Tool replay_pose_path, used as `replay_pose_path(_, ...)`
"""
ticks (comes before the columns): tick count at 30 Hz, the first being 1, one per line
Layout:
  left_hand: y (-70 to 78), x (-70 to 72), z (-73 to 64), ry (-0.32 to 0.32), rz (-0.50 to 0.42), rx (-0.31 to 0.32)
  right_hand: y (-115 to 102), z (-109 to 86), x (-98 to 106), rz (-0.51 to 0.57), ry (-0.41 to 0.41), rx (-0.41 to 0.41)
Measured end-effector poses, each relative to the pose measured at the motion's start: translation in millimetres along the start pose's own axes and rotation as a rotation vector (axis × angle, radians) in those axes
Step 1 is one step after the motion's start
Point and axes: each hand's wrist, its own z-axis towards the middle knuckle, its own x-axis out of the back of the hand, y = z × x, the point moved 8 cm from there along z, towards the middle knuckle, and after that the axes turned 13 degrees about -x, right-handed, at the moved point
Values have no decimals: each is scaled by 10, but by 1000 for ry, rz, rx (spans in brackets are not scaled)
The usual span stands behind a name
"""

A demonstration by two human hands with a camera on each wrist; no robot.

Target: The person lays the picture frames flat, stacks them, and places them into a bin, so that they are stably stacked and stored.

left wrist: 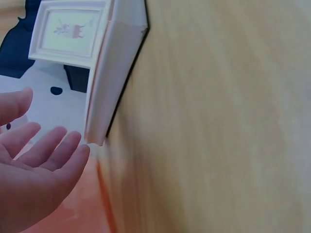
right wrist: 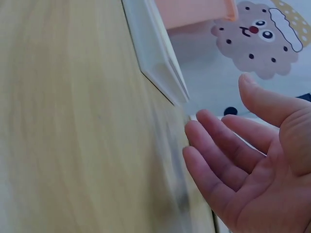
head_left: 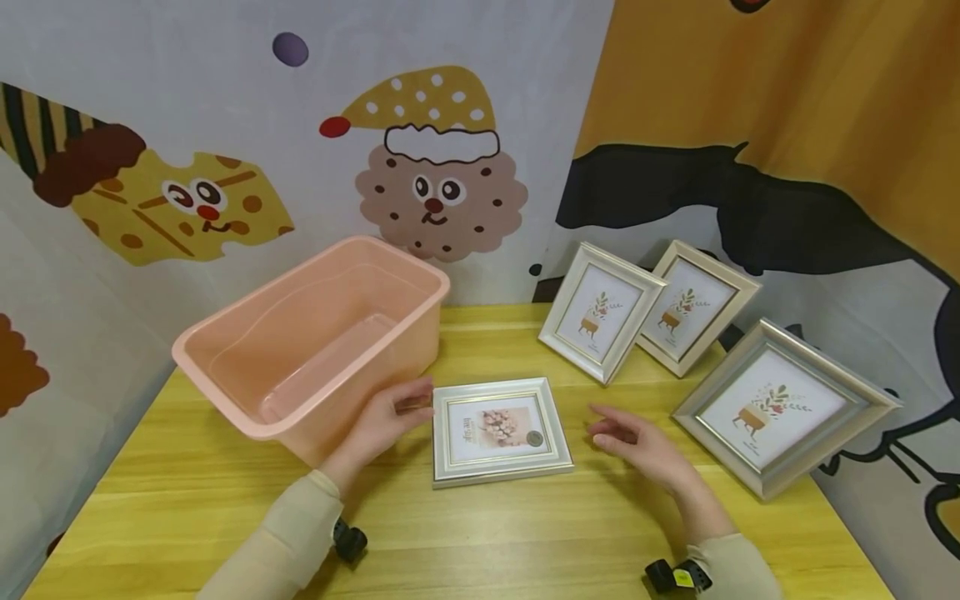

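A silver-white picture frame (head_left: 501,481) with a pink flower print lies flat on the table, face up. My left hand (head_left: 388,421) is just off its left edge, beside the pink tub, with thumb and fingers apart and nothing between them. In the left wrist view that hand (left wrist: 43,170) shows relaxed fingers near a corner of the frame (left wrist: 119,63). To the right of the frame, a small gap away, my right hand (head_left: 637,446) holds nothing. The right wrist view shows its palm (right wrist: 262,174) with loosely bent fingers, apart from the frame's edge (right wrist: 158,58).
A pink plastic tub (head_left: 367,367) stands at the back left. Two upright picture frames (head_left: 600,312) (head_left: 697,304) lean at the back right, and a larger silver one (head_left: 780,408) stands right of my right hand. A cartoon-printed curtain (head_left: 525,75) hangs behind the wooden table (head_left: 495,542).
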Motion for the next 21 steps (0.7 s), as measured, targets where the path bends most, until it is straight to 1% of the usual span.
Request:
replay_pose_path(3, 46, -3, 13, -17, -18, -27, -6, -41, 74, -15, 19, 3)
replay_pose_path(5, 76, -13, 18, -30, -11, -38, -34, -72, 116, -31, 26, 28)
replay_pose_path(11, 168, -80, 11, -84, 11, -63, -163, -166, 283, -108, 94, 110)
replay_pose_path(14, 225, -108, 0, -112, 52, -84, -224, -221, 374, -148, 126, 134)
replay_pose_path(17, 303, -123, -11, -129, 115, -112, -272, -285, 489, -175, 168, 159)
replay_pose_path(19, 349, -126, -15, -130, 149, -120, -299, -332, 578, -187, 196, 171)
replay_pose_path(21, 389, -136, -16, -133, 165, -129, -310, -383, 676, -206, 231, 172)
